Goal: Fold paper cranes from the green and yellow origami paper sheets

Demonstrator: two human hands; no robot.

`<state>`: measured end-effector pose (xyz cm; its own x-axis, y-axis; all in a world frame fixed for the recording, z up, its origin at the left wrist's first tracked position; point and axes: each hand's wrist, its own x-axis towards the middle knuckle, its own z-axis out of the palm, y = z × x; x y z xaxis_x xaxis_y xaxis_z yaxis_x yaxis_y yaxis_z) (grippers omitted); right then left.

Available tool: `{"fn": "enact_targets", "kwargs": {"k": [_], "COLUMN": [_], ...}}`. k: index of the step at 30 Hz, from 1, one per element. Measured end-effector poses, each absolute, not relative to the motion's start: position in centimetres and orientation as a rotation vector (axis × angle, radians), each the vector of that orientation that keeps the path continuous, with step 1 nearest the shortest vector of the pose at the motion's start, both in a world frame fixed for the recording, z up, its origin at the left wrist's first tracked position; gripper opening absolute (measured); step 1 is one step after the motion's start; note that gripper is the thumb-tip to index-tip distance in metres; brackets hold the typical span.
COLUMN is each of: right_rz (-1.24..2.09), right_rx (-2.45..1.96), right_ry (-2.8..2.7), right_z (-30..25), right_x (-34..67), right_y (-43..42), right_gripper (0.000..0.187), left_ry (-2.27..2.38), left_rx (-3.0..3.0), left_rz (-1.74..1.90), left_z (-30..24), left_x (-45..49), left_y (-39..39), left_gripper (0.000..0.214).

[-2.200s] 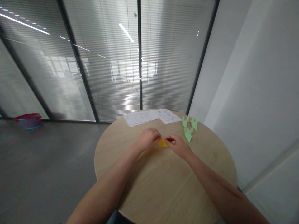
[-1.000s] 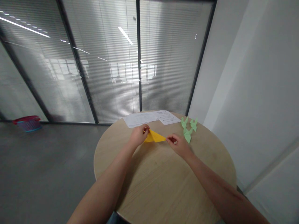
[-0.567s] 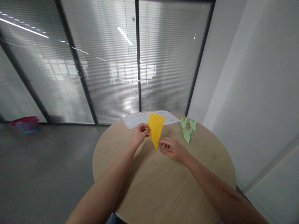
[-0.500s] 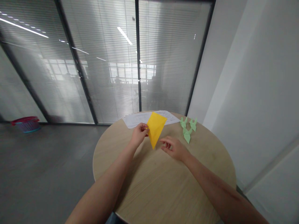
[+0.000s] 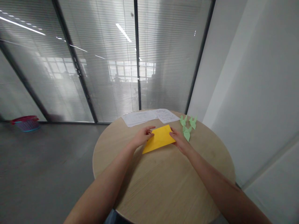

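A yellow sheet of paper (image 5: 159, 138) lies flat on the round wooden table (image 5: 163, 183), unfolded into a slanted rectangle. My left hand (image 5: 143, 136) rests at its left edge with fingers stretched out along the upper corner. My right hand (image 5: 179, 140) presses its right edge with fingers extended. Neither hand grips the sheet; both lie against it.
Several green folded paper figures (image 5: 188, 126) stand just right of my right hand. White printed sheets (image 5: 149, 116) lie at the table's far edge. Glass partitions with blinds stand behind, a white wall on the right, and a red basket (image 5: 25, 122) on the floor far left.
The yellow paper went from a small folded triangle to being lifted and opened in my left hand, then laid flat on the table. Both hands now rest on its edges.
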<state>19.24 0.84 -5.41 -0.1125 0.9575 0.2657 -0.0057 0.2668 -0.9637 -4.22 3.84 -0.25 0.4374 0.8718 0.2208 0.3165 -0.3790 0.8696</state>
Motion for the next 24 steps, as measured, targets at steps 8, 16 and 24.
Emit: {"fn": "enact_targets", "kwargs": {"k": [8,16,24], "right_rz": [1.361,1.190,1.208], "right_rx": [-0.848,-1.019,-1.007], "right_ry": [-1.334,-1.348,-1.286], "right_z": [-5.8,-6.1,-5.7], "right_x": [18.8,18.8,18.7], "right_y": [0.2,0.7,0.7], "right_gripper": [0.046,0.037,0.033], "left_ry": [0.981,0.852,0.918], "left_rx": [1.706,1.453,1.407], "left_rz": [0.792,0.519,0.560], "left_z": [-0.7,-2.2,-3.0], "left_x": [-3.5,-3.2,-3.6], "left_y": [3.3,3.3,4.2], "left_gripper": [0.038,0.031,0.032]}}
